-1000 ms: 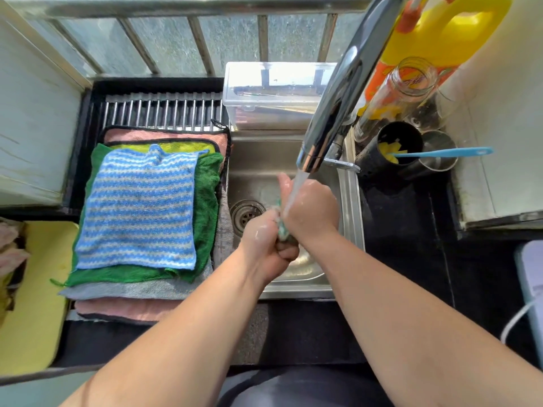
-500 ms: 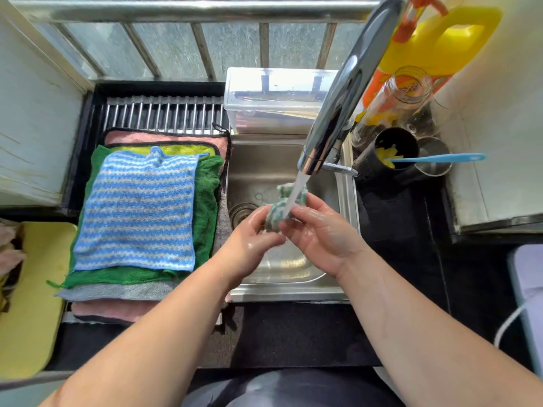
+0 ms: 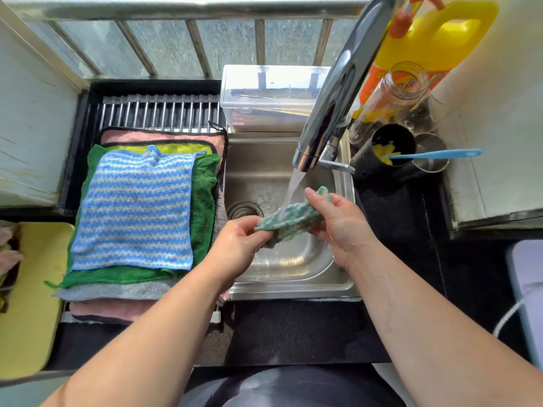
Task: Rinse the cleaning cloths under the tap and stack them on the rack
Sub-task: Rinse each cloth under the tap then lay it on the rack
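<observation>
Both hands, left hand (image 3: pixel 235 245) and right hand (image 3: pixel 338 221), pinch the green striped cloth (image 3: pixel 289 220) under the tap (image 3: pixel 329 113); I'd spread it wider over the sink (image 3: pixel 293 286).

We see a teal-and-white zigzag cloth (image 3: pixel 296 221), a blue-and-white striped cloth (image 3: pixel 132 207) atop a plain green cloth (image 3: pixel 204 195), then a grey cloth (image 3: pixel 117 290) and a pink cloth (image 3: pixel 117 311); the jug (image 3: pixel 435 39) is yellow, the surface (image 3: pixel 293 333) black.

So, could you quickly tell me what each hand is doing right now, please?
Left hand: pinching one end of the green striped cloth under the running tap.
Right hand: gripping the cloth's other end.
</observation>
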